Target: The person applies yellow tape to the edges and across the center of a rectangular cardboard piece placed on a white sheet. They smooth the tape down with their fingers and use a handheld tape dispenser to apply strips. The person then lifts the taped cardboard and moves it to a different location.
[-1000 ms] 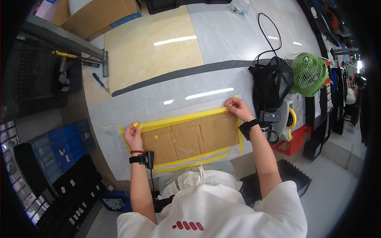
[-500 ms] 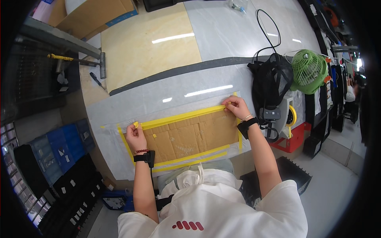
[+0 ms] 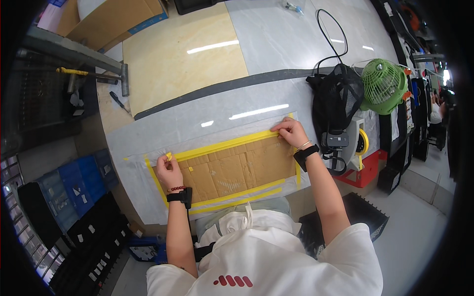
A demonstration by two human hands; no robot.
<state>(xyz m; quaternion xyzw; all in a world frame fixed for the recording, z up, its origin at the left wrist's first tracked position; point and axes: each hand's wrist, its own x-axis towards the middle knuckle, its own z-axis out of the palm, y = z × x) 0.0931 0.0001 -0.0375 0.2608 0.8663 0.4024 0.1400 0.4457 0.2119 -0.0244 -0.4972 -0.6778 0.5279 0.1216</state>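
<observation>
Over on my left, blue bins stood on the floor beside the table, well clear of the work. My left hand lay on the left end of the flat cardboard sheet, fingers pressed down near the corner where the yellow tape along the top edge met the strip running down the side. I couldn't tell whether I was pinching a loose tape end or only pressing it; a small yellow scrap showed right at my fingertips. The cardboard lay flat in the middle of the table's near edge, just in front of me, framed in tape on all four sides. It looked light and fairly stiff, creased in places, so I judged it would bend if lifted by one corner; better held by two opposite edges. The tape looked thin and sticky, likely to tear or curl, best taken at a free end. My right hand sat at the upper right corner, fingers bent down onto the tape, palm flat, gripping nothing I could see. My hands were well apart. Further right stood a black bag and a green fan.
</observation>
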